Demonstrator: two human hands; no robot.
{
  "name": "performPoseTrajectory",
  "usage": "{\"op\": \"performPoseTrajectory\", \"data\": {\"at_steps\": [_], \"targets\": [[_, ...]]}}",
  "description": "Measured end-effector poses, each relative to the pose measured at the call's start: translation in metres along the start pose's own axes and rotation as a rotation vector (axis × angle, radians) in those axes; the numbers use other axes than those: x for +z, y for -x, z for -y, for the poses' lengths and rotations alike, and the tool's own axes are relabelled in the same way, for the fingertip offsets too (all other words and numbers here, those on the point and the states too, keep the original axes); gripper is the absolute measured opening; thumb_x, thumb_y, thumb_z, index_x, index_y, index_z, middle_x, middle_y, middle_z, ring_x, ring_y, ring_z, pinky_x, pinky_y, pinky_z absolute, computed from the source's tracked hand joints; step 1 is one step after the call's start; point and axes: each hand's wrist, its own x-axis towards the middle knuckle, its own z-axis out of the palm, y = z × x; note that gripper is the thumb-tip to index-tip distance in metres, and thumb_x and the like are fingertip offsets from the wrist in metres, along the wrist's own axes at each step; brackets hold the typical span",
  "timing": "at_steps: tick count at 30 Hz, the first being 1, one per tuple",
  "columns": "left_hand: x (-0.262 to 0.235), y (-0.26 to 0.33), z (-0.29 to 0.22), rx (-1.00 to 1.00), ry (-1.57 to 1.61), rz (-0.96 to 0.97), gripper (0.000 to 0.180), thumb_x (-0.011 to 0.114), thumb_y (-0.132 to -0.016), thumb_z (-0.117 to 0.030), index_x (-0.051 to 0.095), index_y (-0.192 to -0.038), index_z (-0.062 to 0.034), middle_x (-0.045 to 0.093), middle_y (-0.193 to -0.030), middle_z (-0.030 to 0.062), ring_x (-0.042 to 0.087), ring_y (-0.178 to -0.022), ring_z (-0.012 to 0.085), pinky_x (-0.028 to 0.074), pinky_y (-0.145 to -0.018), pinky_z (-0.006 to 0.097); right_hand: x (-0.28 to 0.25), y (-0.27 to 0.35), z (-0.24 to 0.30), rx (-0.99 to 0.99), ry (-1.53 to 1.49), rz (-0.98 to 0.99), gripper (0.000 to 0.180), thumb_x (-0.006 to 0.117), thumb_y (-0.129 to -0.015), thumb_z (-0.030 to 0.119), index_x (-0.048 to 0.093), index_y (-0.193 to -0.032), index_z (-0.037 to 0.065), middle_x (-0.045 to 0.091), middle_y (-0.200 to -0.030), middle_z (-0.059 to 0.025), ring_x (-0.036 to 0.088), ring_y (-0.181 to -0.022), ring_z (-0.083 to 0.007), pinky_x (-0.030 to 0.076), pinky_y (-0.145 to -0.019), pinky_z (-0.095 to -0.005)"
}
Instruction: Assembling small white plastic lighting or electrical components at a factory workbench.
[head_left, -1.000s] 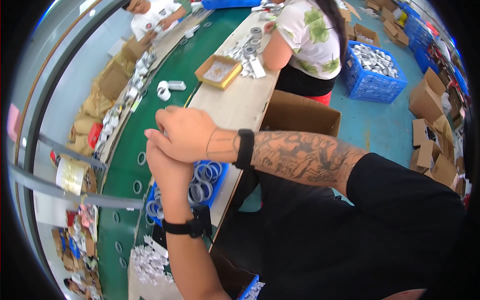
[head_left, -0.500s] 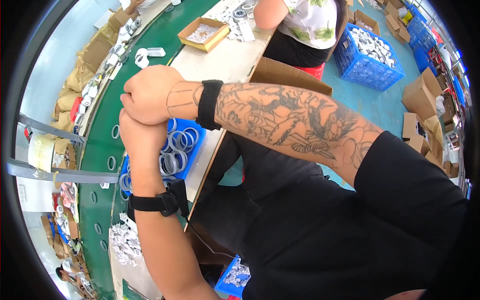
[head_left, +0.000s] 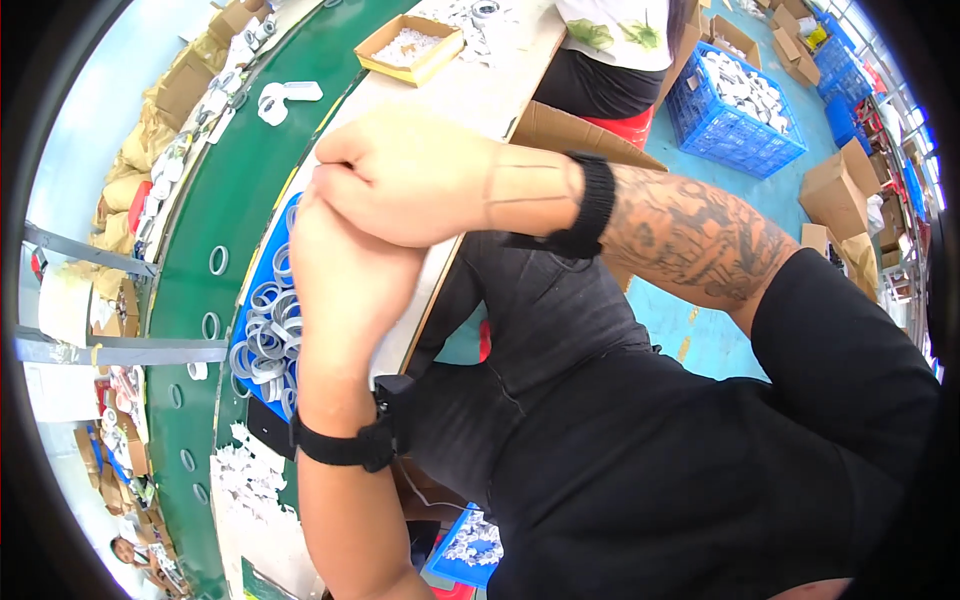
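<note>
My right hand (head_left: 415,180), at the end of the tattooed arm, is closed and pressed against my left hand (head_left: 352,262). The left hand has its back showing and its fingers curled in under the right one. Whatever lies between them is hidden. Both wrists wear black straps. Just left of the hands, partly covered by the left one, is a blue tray (head_left: 252,290) heaped with grey rings (head_left: 268,340).
A green conveyor belt (head_left: 180,310) carries scattered rings and a white plastic part (head_left: 285,100). A yellow-edged box (head_left: 410,70) of small white pieces sits farther up the bench. White parts (head_left: 248,475) lie below the tray. A person (head_left: 620,60) sits beyond, near a blue crate (head_left: 740,120).
Both hands, still pressed together, have moved right and closer to my body. More of the rings in the tray now show.
</note>
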Motion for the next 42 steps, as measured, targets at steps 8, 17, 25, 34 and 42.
{"op": "performPoseTrajectory", "data": {"at_steps": [8,17,25,34,42], "targets": [[0.044,0.020,0.019,-0.151,0.346,0.173,0.041,0.082,-0.074,-0.006,0.071,-0.112,0.0022,0.075,-0.109,0.0218,0.075,-0.105,0.0396,0.058,-0.089,0.044,-0.009,0.047,-0.028,0.028,0.023,0.074,0.032,0.057,-0.104,0.024,0.060,-0.083,-0.001,0.063,-0.078,-0.0252,0.065,-0.076,-0.0443,0.052,-0.072,-0.0502],[0.012,0.098,0.102,-0.409,1.118,0.342,0.040,0.092,-0.075,-0.008,0.065,-0.105,-0.0061,0.063,-0.103,0.0076,0.065,-0.096,0.0204,0.054,-0.088,0.037,0.025,-0.069,-0.045,0.319,-0.018,0.578,0.045,0.047,-0.103,0.034,0.072,-0.096,-0.002,0.070,-0.087,-0.0191,0.070,-0.090,-0.0333,0.053,-0.085,-0.0458],[-0.075,0.233,0.177,-0.556,1.583,0.197,0.044,0.099,-0.068,-0.017,0.073,-0.102,-0.0049,0.067,-0.118,0.0133,0.064,-0.113,0.0265,0.047,-0.098,0.039,0.287,-0.278,-0.049,0.070,0.175,0.551,0.053,0.076,-0.092,0.046,0.069,-0.120,0.002,0.077,-0.103,-0.0206,0.076,-0.095,-0.0367,0.059,-0.088,-0.0458],[-0.096,0.252,0.207,-0.506,1.714,0.060,0.052,0.103,-0.066,-0.028,0.074,-0.103,-0.0044,0.069,-0.113,0.0137,0.065,-0.106,0.0272,0.051,-0.093,0.040,0.375,-0.277,-0.001,-0.443,0.241,0.355,0.053,0.079,-0.091,0.035,0.065,-0.134,0.007,0.072,-0.130,-0.0215,0.071,-0.115,-0.0437,0.055,-0.101,-0.0546],[-0.076,0.198,0.177,-0.051,1.315,0.228,0.062,0.098,-0.074,-0.001,0.073,-0.131,-0.0032,0.073,-0.132,0.0145,0.067,-0.127,0.0277,0.051,-0.105,0.042,0.160,-0.106,0.133,-0.797,-0.376,1.324,0.019,0.061,-0.098,0.022,0.064,-0.102,0.003,0.065,-0.098,-0.0124,0.069,-0.078,-0.0313,0.052,-0.070,-0.0441]]}}
